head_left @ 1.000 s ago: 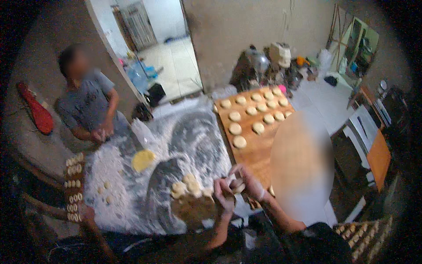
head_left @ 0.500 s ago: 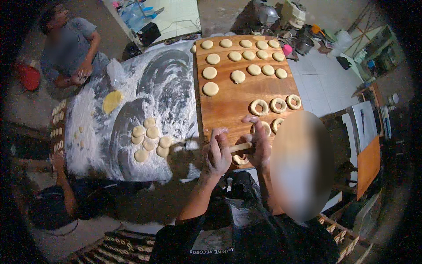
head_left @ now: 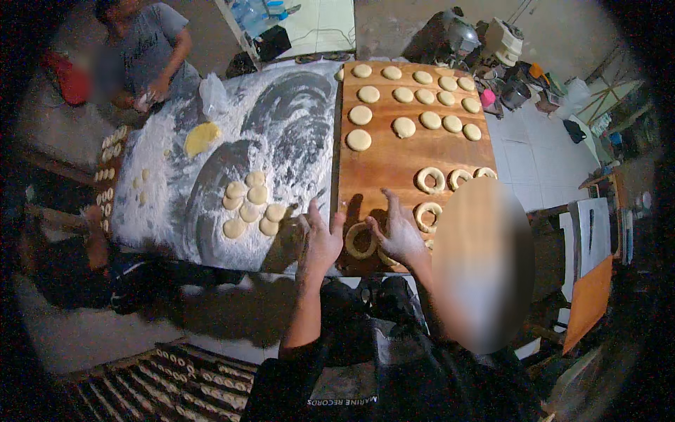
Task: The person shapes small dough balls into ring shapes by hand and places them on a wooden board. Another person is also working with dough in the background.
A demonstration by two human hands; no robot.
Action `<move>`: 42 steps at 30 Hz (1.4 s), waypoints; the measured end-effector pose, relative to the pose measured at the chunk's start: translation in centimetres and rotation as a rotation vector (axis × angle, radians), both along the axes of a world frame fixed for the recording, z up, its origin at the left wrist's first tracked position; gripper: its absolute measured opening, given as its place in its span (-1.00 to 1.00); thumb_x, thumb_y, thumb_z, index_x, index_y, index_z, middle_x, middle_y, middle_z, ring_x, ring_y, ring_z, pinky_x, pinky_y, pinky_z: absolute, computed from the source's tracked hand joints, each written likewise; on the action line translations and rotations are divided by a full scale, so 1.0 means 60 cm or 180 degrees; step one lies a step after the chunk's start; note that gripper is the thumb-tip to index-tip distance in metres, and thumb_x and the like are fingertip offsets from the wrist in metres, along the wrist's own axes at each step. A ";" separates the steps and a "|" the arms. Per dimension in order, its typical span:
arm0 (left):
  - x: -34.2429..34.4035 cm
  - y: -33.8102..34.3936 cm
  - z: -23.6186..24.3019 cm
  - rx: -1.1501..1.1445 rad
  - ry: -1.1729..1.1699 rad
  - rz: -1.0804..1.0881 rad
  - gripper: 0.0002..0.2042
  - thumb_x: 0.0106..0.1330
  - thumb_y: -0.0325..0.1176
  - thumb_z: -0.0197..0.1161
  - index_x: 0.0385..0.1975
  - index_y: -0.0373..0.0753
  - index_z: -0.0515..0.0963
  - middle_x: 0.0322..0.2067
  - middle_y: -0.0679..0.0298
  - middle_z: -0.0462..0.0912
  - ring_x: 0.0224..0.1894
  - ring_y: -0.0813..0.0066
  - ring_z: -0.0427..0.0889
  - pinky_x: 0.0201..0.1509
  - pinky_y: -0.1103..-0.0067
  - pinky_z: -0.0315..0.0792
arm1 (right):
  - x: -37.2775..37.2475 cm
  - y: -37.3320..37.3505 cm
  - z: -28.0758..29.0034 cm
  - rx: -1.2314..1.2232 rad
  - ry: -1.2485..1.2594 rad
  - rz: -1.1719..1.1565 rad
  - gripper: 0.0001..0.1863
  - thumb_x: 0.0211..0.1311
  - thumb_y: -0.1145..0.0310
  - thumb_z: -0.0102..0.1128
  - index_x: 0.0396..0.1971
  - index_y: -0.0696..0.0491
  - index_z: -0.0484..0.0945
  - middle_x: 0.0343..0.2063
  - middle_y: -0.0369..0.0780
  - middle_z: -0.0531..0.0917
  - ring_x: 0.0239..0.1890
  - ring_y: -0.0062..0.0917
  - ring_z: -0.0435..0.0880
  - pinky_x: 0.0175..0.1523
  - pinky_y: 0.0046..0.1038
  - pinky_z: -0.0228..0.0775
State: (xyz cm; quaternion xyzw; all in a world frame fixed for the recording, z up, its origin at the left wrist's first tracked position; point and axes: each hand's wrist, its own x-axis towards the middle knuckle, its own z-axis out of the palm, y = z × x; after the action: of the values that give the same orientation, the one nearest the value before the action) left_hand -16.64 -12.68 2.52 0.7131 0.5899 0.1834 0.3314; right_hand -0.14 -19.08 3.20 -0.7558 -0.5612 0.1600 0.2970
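My left hand (head_left: 322,235) is raised at the left edge of the wooden board (head_left: 380,165), fingers spread and holding nothing. Flour whitens my right hand (head_left: 402,238), which is open over the near part of the board. Between the two hands lies a dough ring (head_left: 360,241), its right side close to my right fingers. Another ring is partly hidden beneath my right hand. Just beyond is a further dough ring (head_left: 427,217). Rows of flat dough rounds (head_left: 403,127) cover the board's far half.
Left of the board is a floured table (head_left: 162,211) with overlapping dough rounds (head_left: 249,211) and a yellow dough sheet (head_left: 201,139). A person (head_left: 151,56) works at its far left. A blurred oval hides the board's near right. Trays of rings (head_left: 169,387) sit lower left.
My hands have parted and opened, letting go of the strip of dough they held between them. A ring now lies on the board there. The whole view has shifted.
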 end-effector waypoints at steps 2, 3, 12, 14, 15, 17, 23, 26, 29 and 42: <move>-0.005 -0.011 0.006 0.0100 0.0848 -0.0543 -0.29 0.22 -0.20 0.27 0.33 -0.09 0.06 0.09 -0.28 0.33 0.08 -0.30 0.40 0.17 0.08 0.31 | -0.007 -0.005 -0.014 -0.0484 -0.0317 0.0215 -0.24 0.10 0.21 0.22 0.30 0.04 0.15 -0.17 0.09 0.54 -0.11 0.03 0.51 0.00 0.02 0.32; -0.003 -0.015 0.010 0.0010 0.0707 -0.0779 -0.20 0.10 -0.28 0.35 0.34 -0.07 0.05 0.08 -0.31 0.32 0.09 -0.30 0.40 0.17 0.09 0.31 | -0.015 -0.006 -0.020 -0.0540 -0.0747 0.0185 -0.22 0.04 0.24 0.26 0.29 0.02 0.17 -0.16 0.07 0.54 -0.09 0.00 0.50 -0.01 0.04 0.32; -0.004 -0.006 0.035 -0.0560 0.0226 -0.0995 -0.18 -0.05 -0.53 0.30 0.30 -0.06 0.08 0.14 -0.36 0.25 0.17 -0.38 0.29 0.23 0.09 0.30 | -0.038 -0.006 -0.020 -0.0587 -0.0803 0.0364 -0.22 -0.10 0.28 0.34 0.22 0.01 0.26 -0.15 0.00 0.52 -0.02 -0.07 0.47 0.05 0.02 0.25; -0.006 -0.003 0.028 -0.0147 0.0341 -0.1114 -0.20 -0.04 -0.51 0.31 0.29 -0.10 0.11 0.06 -0.29 0.33 0.10 -0.31 0.37 0.16 0.12 0.36 | -0.033 -0.002 -0.013 -0.0824 -0.0775 0.0458 -0.24 -0.06 0.28 0.30 0.22 0.04 0.26 -0.16 0.01 0.50 -0.02 -0.07 0.45 0.08 0.03 0.21; -0.006 -0.003 0.024 0.0025 0.0397 -0.1168 -0.22 -0.02 -0.50 0.32 0.28 -0.13 0.13 0.01 -0.24 0.37 0.06 -0.24 0.41 0.10 0.15 0.40 | -0.032 -0.003 -0.009 -0.0840 -0.0736 0.0499 -0.25 -0.05 0.28 0.29 0.22 0.05 0.25 -0.16 0.01 0.49 -0.02 -0.07 0.45 0.08 0.03 0.20; -0.010 -0.004 0.019 0.0385 0.0379 -0.1284 -0.27 -0.01 -0.51 0.32 0.25 -0.19 0.17 -0.09 -0.15 0.42 -0.05 -0.14 0.49 -0.06 0.19 0.46 | -0.035 -0.005 0.000 -0.0764 -0.0774 0.0577 -0.26 -0.02 0.27 0.25 0.24 0.07 0.23 -0.16 0.01 0.47 -0.02 -0.07 0.44 0.12 0.02 0.15; -0.026 0.005 0.017 0.0418 0.0116 -0.1556 -0.37 0.02 -0.57 0.21 0.20 -0.28 0.24 -0.18 -0.13 0.43 -0.15 -0.10 0.52 -0.12 0.18 0.44 | -0.062 -0.005 0.036 -0.1056 -0.1138 0.0326 -0.09 -0.11 0.17 0.37 0.30 0.00 0.16 -0.17 -0.01 0.48 -0.02 -0.08 0.43 0.20 0.04 0.07; -0.062 0.031 0.003 0.0495 -0.0390 -0.1373 -0.39 0.06 -0.55 0.19 0.21 -0.31 0.23 -0.13 -0.17 0.45 -0.11 -0.16 0.51 -0.03 0.20 0.42 | -0.094 0.041 0.046 -0.0964 -0.0810 0.0244 -0.18 -0.12 0.17 0.40 0.21 0.01 0.26 -0.16 0.00 0.49 -0.05 -0.05 0.46 0.18 -0.01 0.16; -0.134 0.073 -0.028 0.0415 -0.1000 -0.0966 -0.41 0.13 -0.47 0.24 0.20 -0.35 0.21 -0.02 -0.24 0.45 0.01 -0.23 0.48 0.07 0.22 0.40 | -0.160 0.123 0.040 -0.0797 0.0442 0.0327 -0.46 0.04 0.28 0.29 0.05 0.05 0.38 -0.12 0.03 0.53 -0.07 -0.01 0.50 0.10 -0.13 0.35; -0.319 0.156 -0.068 -0.0043 -0.0142 -0.1197 -0.67 0.26 -0.29 0.22 -0.02 -0.23 0.43 -0.35 -0.11 0.62 -0.27 -0.16 0.62 -0.22 0.16 0.49 | -0.246 0.339 -0.031 -0.1552 0.0325 0.1428 -0.62 0.10 0.19 0.23 -0.18 0.16 0.47 -0.28 0.04 0.64 -0.19 -0.06 0.64 -0.10 -0.16 0.46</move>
State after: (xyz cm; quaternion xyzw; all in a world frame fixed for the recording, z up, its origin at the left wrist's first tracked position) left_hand -35.77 -3.33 -1.59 0.8044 0.4399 0.1300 0.3776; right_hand -14.92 1.28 1.33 -0.6532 -0.6432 0.3886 0.0925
